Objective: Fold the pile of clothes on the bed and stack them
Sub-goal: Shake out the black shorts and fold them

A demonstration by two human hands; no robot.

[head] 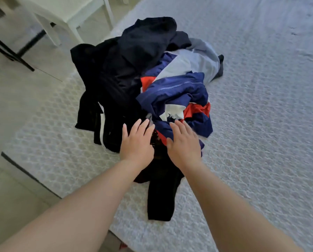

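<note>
A loose pile of clothes [134, 73] lies on the bed [261, 124]. Black garments make up its left and far side. A blue, red and white jacket [177, 90] sits on the right, with a pale blue-grey piece [197, 59] behind it. A black sleeve or leg [159, 200] trails toward me. My left hand [136, 140] hovers palm down over the near edge of the pile, fingers straight and spread. My right hand [184, 142] is beside it, palm down over the jacket's near edge, fingers straight. Neither hand grips anything.
The bed's pale quilted cover stretches wide to the right and toward me. Its left edge [30, 171] runs diagonally beside a light floor. A white table or chair [65, 13] with dark metal legs stands on the floor at the upper left.
</note>
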